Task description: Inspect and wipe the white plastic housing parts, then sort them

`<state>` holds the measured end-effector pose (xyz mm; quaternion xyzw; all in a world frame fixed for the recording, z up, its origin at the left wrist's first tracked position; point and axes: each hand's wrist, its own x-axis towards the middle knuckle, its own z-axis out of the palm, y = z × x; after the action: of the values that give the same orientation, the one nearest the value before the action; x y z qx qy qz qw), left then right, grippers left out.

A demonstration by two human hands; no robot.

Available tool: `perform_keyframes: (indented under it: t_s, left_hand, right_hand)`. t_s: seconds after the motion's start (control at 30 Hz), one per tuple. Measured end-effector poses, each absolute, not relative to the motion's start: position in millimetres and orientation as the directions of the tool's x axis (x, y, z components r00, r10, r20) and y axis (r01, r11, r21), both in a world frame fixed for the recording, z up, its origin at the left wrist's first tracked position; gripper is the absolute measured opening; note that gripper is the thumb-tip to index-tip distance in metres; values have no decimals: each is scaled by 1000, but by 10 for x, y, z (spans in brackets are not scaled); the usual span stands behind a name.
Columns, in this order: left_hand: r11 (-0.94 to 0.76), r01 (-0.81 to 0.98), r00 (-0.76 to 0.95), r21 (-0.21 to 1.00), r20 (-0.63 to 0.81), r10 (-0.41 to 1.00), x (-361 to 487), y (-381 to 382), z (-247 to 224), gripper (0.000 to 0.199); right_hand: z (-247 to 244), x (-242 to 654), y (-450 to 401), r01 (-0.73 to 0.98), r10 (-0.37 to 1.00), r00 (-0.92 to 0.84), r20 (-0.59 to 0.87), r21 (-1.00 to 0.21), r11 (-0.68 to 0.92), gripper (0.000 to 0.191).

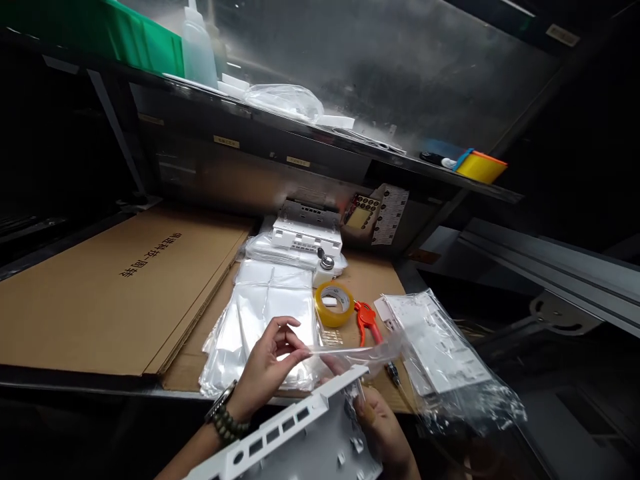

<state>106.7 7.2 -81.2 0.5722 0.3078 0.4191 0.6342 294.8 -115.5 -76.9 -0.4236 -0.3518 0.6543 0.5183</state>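
Note:
My left hand [270, 363] pinches the edge of a clear plastic bag [377, 352] between thumb and forefinger, the other fingers curled. The bag stretches rightward, above the table. My right hand [383, 427] grips the right end of a white plastic housing [300, 433], its fingers partly hidden behind the part and the bag film. The housing is tilted, with a row of square cutouts and one round hole along its edge. Below my left hand lies a stack of clear plastic bags [273, 293].
Nearby are yellow tape [320, 313], orange-handled cutters [367, 315], a screwdriver [393, 375] and a pump bottle [324, 270]. More white housings [307, 230] sit at the back. Bagged white parts [440, 347] lie right, flat cardboard [100, 293] left. A metal shelf [280, 123] hangs above.

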Motion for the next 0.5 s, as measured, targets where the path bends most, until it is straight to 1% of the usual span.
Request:
perform_keyframes:
  t_s: [0.1, 0.17, 0.33, 0.43, 0.5]
  left_hand:
    - [14, -231, 532, 973, 115, 839, 1194, 48, -797, 30]
    - [37, -255, 558, 966, 115, 822, 1270, 33, -785, 28]
    - [103, -217, 630, 971, 59, 775, 1399, -23, -776, 45]
    - [99, -169, 660, 981, 38, 750, 1427, -88, -780, 56]
    - [79, -137, 675, 987, 35, 737, 1408, -139, -782, 59]
  right_hand:
    - [-747, 2993, -1267, -313, 983, -58, -173, -932, -182, 59]
    - [-726, 3033, -1338, -236, 987, -31, -157, -959, -160, 57]
    - [-671, 3098, -1465, -84, 991, -11, -130, -988, -130, 54]
    - [-662, 3089, -1511, -43, 992, -25, -123, -991, -124, 50]
    - [-673, 3062, -1540, -48, 993, -42, -115, -992, -116, 49]
